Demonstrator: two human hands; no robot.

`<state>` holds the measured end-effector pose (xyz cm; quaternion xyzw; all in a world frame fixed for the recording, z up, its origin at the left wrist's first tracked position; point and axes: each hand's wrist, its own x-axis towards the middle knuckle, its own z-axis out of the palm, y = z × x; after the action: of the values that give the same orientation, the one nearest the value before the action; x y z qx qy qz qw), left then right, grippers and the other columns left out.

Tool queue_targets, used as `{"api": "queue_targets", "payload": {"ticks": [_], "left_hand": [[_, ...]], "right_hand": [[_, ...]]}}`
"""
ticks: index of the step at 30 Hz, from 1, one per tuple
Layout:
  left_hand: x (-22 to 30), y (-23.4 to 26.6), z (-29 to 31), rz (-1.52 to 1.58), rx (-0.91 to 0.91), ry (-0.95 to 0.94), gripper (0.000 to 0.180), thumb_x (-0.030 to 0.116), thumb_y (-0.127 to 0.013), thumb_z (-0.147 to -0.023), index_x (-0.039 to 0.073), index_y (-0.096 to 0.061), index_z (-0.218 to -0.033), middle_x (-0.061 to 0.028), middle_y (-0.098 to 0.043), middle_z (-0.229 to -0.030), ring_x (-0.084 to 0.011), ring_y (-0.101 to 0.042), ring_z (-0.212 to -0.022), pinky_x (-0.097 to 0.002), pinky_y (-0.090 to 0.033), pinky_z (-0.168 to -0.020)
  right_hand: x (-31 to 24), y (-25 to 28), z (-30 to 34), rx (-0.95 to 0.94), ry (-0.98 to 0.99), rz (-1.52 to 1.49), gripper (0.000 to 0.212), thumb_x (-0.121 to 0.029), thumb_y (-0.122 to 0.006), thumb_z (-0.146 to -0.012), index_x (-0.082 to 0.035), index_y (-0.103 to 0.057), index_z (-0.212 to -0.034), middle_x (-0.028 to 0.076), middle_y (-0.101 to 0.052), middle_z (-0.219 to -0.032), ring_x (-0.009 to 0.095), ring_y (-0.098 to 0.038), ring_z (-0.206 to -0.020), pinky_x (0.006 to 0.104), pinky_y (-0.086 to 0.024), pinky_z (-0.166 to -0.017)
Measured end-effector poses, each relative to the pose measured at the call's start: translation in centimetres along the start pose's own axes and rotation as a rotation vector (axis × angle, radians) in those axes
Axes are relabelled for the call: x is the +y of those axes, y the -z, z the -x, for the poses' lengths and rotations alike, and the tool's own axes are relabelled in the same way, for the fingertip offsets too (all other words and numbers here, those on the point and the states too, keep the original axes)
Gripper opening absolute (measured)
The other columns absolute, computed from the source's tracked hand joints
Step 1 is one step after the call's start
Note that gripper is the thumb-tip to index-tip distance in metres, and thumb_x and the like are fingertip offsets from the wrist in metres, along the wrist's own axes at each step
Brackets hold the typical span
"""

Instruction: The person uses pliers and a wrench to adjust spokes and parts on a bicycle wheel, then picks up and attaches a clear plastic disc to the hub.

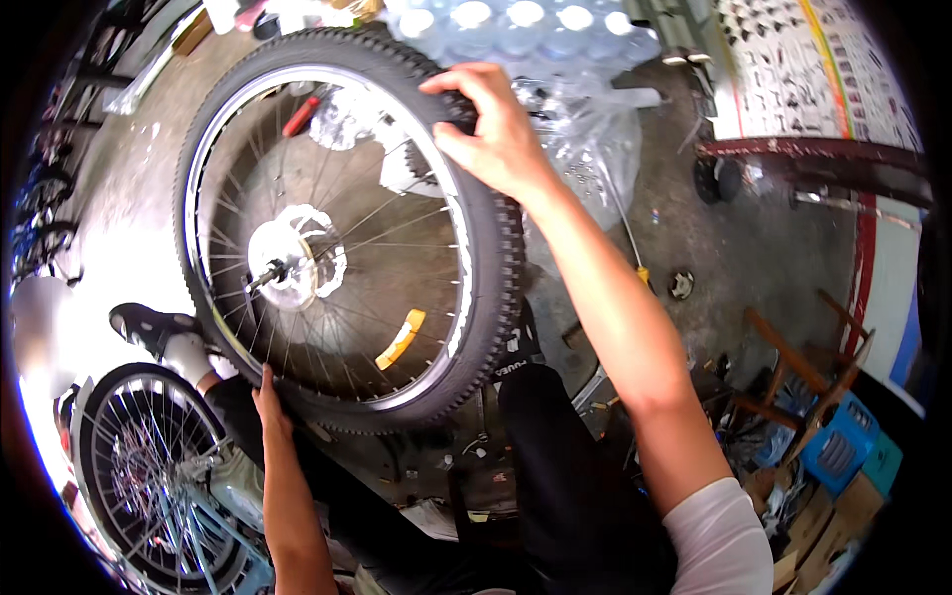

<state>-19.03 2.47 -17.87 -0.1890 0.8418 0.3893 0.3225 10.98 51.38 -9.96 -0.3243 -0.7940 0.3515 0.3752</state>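
A bicycle wheel (501, 297) with a knobbly black tire, a silver rim and a brake disc (281, 260) at its hub is held up before me, tilted. At its upper right edge my right hand (488, 129) grips the tire, thumb and forefinger bent over the tread. Low on the left, my left hand (270, 405) holds the tire, thumb up against its side; its other fingers are hidden. An orange-yellow reflector (401, 340) is fixed among the spokes.
Beneath lies a concrete floor with a red-handled tool (300, 117), a yellow-handled screwdriver (635, 243) and clear plastic sheeting (595, 159). Another bicycle (149, 476) stands at lower left. Wrapped bottles (526, 40) are at the back; a blue plastic stool (841, 441) is at right.
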Motion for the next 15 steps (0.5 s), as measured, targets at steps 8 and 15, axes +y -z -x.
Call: {"api": "queue_targets", "payload": {"ticks": [8, 15], "left_hand": [[-1.3, -0.3, -1.2, -0.260, 0.169, -0.123, 0.089, 0.047, -0.079, -0.085, -0.003, -0.037, -0.146, -0.0194, -0.055, -0.135, -0.0324, -0.060, -0.116, -0.0448, -0.050, -0.097], [-0.5, 0.1, 2.0, -0.274, 0.019, -0.093, 0.094, 0.039, -0.078, -0.087, -0.001, -0.026, -0.154, -0.0208, -0.049, -0.145, -0.0331, -0.052, -0.127, -0.0434, -0.044, -0.106]], "right_hand": [[1.1, 1.6, 1.9, -0.100, -0.263, -0.401, 0.047, -0.015, -0.071, -0.088, -0.010, -0.060, -0.133, 0.006, -0.056, -0.132, 0.019, -0.056, -0.121, 0.0347, -0.047, -0.102], [1.8, 1.2, 2.3, -0.059, -0.430, -0.869, 0.051, -0.018, -0.071, -0.089, -0.005, -0.055, -0.136, 0.015, -0.058, -0.136, 0.025, -0.051, -0.131, 0.0378, -0.041, -0.110]]}}
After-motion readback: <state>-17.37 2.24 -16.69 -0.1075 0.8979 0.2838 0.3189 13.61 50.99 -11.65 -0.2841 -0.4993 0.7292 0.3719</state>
